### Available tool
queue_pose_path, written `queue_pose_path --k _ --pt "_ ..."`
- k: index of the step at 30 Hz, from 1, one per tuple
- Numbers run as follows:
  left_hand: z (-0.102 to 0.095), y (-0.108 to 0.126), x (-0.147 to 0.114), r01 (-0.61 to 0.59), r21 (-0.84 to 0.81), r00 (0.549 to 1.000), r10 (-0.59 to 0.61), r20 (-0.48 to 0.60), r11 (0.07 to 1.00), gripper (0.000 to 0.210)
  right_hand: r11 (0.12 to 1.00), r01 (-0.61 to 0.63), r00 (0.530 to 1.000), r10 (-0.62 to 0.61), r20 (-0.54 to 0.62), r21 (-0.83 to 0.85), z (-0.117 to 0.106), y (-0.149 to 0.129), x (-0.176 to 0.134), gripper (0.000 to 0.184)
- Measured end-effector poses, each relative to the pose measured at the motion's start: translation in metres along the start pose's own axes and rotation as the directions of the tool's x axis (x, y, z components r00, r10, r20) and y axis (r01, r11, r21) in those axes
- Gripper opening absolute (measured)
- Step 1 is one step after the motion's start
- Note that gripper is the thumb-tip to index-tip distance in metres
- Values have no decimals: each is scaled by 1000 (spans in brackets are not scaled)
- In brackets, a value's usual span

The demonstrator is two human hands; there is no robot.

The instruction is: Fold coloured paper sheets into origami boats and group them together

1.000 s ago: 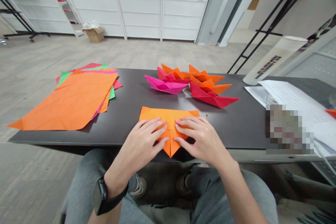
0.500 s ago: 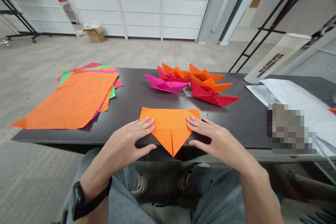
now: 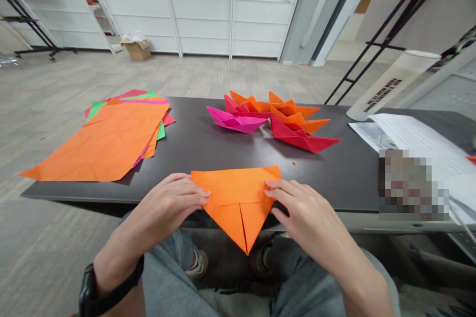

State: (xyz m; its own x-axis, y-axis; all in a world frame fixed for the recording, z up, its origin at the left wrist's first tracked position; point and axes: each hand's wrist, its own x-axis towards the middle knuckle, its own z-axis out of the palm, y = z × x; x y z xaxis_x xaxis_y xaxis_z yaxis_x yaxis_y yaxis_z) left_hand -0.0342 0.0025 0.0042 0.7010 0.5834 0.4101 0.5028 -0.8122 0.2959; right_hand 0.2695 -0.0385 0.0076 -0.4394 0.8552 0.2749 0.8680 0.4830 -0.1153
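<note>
Left hand and right hand pinch opposite side edges of the folded orange paper, its tip overhanging the worktop; left thumb hidden. At right, a pixelated object, unidentifiable. Farther, paper boats overlap, rear hulls partly covered. Background cabinets cut off above.

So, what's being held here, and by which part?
The folded orange paper, by its opposite sides: left hand at one, right hand at the other.
</note>
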Motion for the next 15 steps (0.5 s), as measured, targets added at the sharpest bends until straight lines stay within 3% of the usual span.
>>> queue_pose_path --k 3,6,8,10,13,15 --pt "-4 1 -3 72 -72 992 -78 -97 995 20 998 5 1000 -4 -16 57 -9 1 0 22" --pt "-6 7 -2 214 -161 944 -247 -219 963 16 976 6 993 20 -115 217 -22 -2 -1 19" --pt "-7 13 -1 306 -271 879 -380 -287 913 18 935 -36 968 120 -219 352 -27 -4 -2 14" --pt "-6 18 1 367 -430 788 -521 -327 825 31 864 -135 904 307 -296 485 -28 -6 -1 15" --pt "-3 22 6 397 -632 658 -686 -311 666 39 698 -269 788 556 -265 664 -20 -4 3 34" --pt "2 21 10 414 -687 599 -747 -289 598 41 627 -303 756 616 -220 718 -9 2 8 43"
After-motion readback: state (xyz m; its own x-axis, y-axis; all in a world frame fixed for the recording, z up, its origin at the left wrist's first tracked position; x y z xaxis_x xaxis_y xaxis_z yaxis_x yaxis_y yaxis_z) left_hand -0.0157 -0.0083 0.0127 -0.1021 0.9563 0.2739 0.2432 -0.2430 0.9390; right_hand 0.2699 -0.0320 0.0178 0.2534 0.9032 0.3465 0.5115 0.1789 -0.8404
